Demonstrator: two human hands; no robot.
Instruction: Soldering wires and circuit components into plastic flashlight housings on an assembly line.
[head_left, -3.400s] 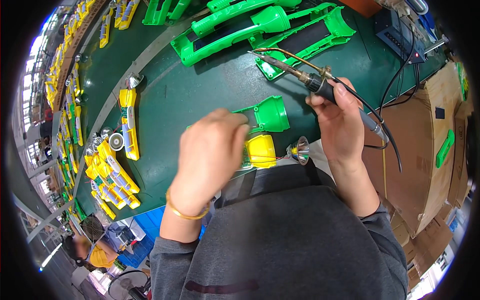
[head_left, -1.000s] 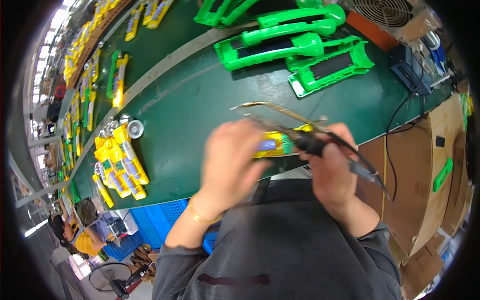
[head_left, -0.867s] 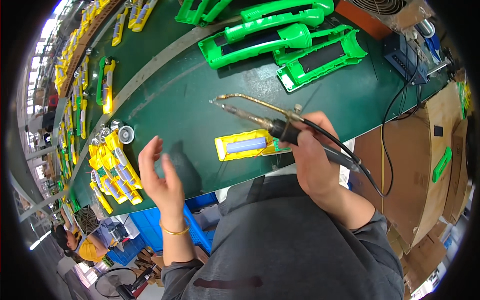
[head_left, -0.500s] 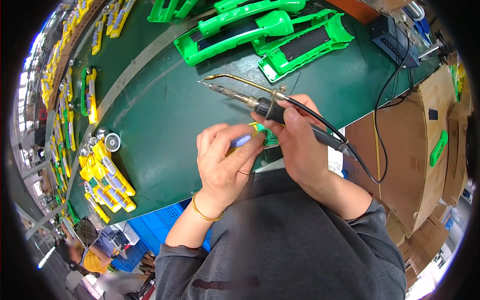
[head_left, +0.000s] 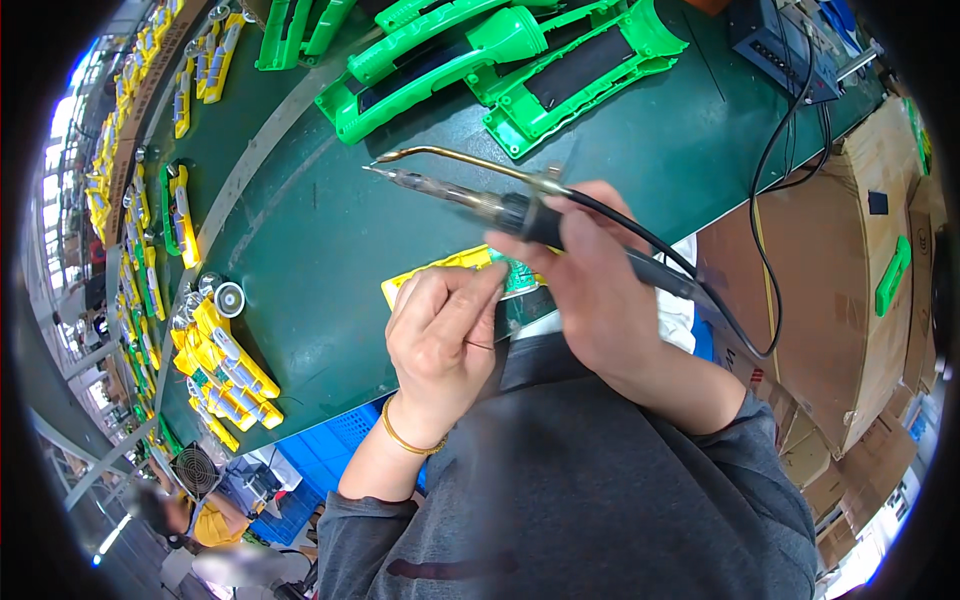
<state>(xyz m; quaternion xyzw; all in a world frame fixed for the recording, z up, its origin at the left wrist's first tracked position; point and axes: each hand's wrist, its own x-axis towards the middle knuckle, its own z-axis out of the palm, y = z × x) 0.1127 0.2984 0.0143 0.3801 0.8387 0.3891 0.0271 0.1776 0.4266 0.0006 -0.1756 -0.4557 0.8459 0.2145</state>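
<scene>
My right hand [head_left: 605, 290] is closed around a black soldering iron [head_left: 540, 222]. A curved brass tube [head_left: 460, 160] runs along the iron, and its tip points left over the table. Beneath it, a yellow plastic holder [head_left: 450, 264] with a small green circuit board [head_left: 520, 277] lies close to the table's near edge. My left hand [head_left: 437, 325] is closed in a pinch, its fingertips at the left edge of the board. Whatever sits between those fingertips is hidden. Right-hand fingers reach over the board's far side, slightly smeared by motion.
Green plastic housings [head_left: 590, 75] lie at the far side of the green table [head_left: 330, 230]. A pile of yellow holders with cells [head_left: 225, 370] is at left. A blue-grey control box [head_left: 775, 50] stands far right, its black cable looping past cardboard boxes [head_left: 810, 260].
My left fingers have come together at the board, and the yellow holder now shows stretched out to the left. The purple cell is out of sight. The soldering iron has shifted slightly left.
</scene>
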